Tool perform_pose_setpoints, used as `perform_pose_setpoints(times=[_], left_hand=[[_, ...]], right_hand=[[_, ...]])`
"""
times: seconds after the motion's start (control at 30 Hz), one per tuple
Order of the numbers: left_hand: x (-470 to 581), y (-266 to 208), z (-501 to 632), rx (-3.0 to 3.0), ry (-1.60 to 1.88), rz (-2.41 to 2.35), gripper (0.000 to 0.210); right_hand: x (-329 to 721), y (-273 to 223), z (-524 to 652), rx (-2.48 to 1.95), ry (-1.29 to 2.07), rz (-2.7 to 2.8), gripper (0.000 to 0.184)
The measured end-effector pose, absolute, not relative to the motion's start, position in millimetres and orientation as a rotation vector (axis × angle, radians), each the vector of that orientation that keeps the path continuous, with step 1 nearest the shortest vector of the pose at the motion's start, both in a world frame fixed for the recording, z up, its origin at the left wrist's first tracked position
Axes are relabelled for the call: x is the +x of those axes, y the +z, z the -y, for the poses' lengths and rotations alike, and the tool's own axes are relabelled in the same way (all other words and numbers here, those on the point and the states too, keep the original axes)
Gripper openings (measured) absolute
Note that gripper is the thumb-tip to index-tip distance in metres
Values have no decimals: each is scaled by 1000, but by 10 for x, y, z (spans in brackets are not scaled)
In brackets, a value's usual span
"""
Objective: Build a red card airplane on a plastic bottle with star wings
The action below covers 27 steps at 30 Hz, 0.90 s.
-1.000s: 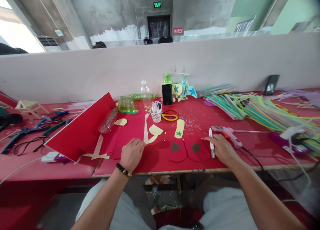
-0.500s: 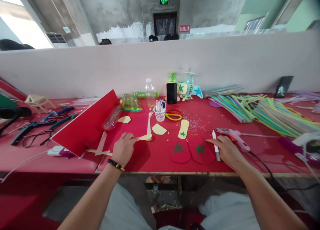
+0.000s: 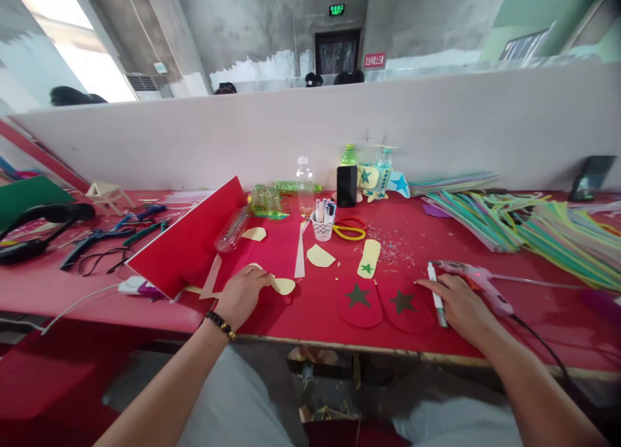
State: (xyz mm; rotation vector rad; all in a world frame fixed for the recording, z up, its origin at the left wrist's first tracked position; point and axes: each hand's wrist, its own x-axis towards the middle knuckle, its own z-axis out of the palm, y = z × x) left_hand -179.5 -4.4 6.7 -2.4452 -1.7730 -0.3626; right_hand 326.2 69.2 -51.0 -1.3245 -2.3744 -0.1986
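My left hand is at the cream paper cutout, can't tell if it's pinched; right hand, well apart, is over the white marker, grip unclear. I'd handle paper by its edge, fewer creases.
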Motion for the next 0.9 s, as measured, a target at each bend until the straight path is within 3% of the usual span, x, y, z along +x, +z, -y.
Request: perform_pose_setpoints(times=[0.23, 0.4, 0.57, 0.7, 0.9], left_hand=[[-2091, 172, -52, -2054, -416, 2033, 44], [-2427, 466, -532, -1747, -419, 2281, 61], [-2566, 467, -921, -1599, -332, 2568, 43], [-2613, 393, -978, -1496, -346, 2669, 41], [-2556, 453, -618, -1405, -545, 2568, 75]], right_hand=[[3303, -558, -739, -1312, -200, 2412, 53], [3266, -515, -709, -1326, -213, 2410, 49], [3248, -496, -686, -1335, -213, 2410, 46], [3235, -474, -693, -1326, -212, 2419, 46], [3210, -445, -718, -1323, -215, 2424, 52]])
